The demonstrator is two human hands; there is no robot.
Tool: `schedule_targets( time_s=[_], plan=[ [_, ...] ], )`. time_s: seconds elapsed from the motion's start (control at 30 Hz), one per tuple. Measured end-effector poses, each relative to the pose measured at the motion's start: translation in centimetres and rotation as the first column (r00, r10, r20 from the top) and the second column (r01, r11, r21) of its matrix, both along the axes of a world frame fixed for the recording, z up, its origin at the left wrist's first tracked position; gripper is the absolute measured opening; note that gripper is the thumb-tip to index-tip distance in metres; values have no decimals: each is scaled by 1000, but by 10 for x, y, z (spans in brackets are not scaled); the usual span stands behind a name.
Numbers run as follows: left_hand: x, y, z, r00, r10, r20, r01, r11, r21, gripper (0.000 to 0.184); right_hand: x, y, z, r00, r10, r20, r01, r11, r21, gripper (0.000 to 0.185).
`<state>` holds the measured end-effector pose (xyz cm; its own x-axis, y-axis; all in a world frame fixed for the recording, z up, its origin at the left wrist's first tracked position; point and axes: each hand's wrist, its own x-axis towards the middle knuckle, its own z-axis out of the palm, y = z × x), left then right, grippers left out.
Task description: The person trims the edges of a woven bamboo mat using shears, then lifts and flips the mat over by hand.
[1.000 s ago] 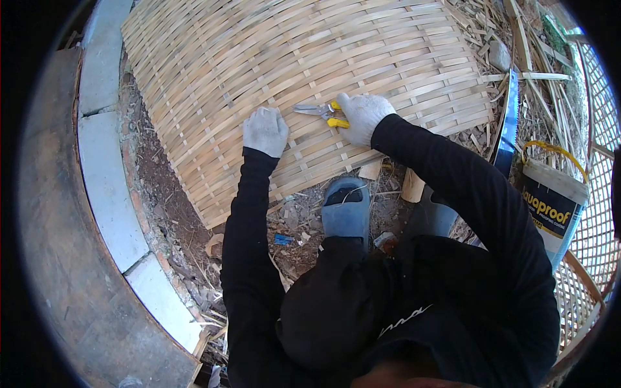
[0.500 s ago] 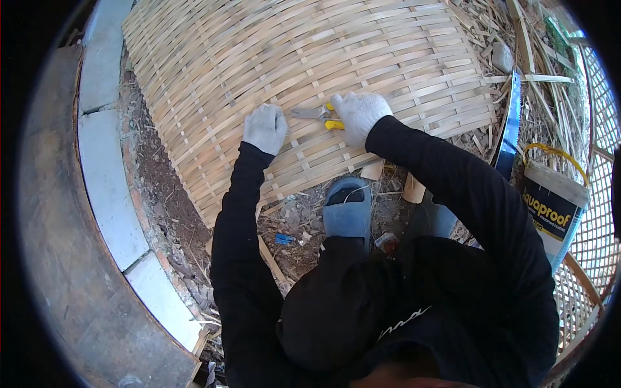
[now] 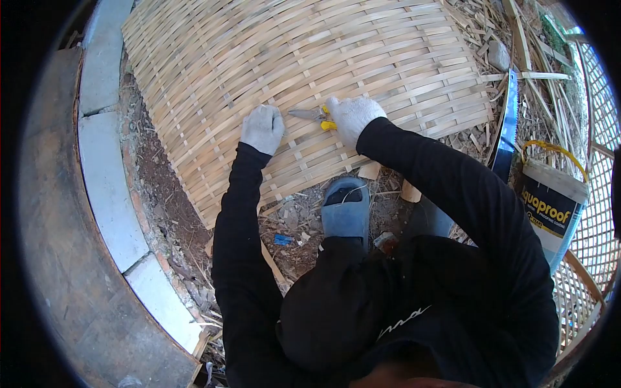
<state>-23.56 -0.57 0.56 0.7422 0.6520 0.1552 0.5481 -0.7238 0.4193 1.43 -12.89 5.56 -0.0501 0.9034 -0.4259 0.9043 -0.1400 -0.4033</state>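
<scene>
A large woven bamboo panel (image 3: 310,71) lies in front of me on the ground. My right hand (image 3: 354,120), in a white glove, is closed round the yellow handles of a pair of pruning shears (image 3: 313,114). The blades point left, just above the weave, towards my other hand. My left hand (image 3: 262,129), also gloved, rests on the panel with its fingers curled together. Whatever those fingers may pinch is too small to make out.
At the right, a blue saw (image 3: 510,119) lies beside bamboo scraps, near a labelled bucket (image 3: 550,207) with a yellow handle. A lattice (image 3: 598,123) stands behind it. White blocks (image 3: 111,181) edge the left side. My sandal (image 3: 345,210) is below the panel.
My right hand has shifted left with the shears, whose handles now look closer together. My left hand has moved slightly left, its fingers still curled.
</scene>
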Motion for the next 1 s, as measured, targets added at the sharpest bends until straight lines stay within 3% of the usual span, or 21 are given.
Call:
schedule_targets(
  time_s=[0.17,0.27,0.37,0.47,0.57,0.77,0.8,0.9,0.97,1.0],
  plan=[
    [-5,-3,0,995,75,65,-66,989,-134,6,2,2,5,1000,20,12,-20,1000,12,29],
    [-12,-5,-3,988,123,93,-109,984,-141,7,4,2,19,1000,17,17,-16,999,-52,32],
    [-10,-11,-2,983,124,134,-112,989,-95,9,2,2,19,999,26,45,-26,1000,-1,35],
    [-12,-14,-3,960,234,154,-212,966,-146,9,0,4,20,998,37,57,-35,999,-28,33],
    [-17,-15,-1,938,291,188,-260,950,-175,12,-2,3,3,995,54,80,-59,997,55,44],
    [-49,-25,13,838,510,195,-469,855,-220,20,-5,5,17,998,26,56,-28,999,37,27],
    [-64,-27,12,825,535,182,-504,842,-190,22,-5,5,17,998,33,53,-36,998,47,26],
    [-119,-42,22,695,713,92,-656,682,-322,23,-4,8,16,997,56,58,-60,995,79,23],
    [-191,-49,9,718,695,39,-687,716,-125,25,-3,8,17,994,73,78,-80,992,95,21],
    [-226,-53,8,637,769,58,-762,639,-108,26,-3,8,16,995,62,74,-69,993,98,22]
  ],
)
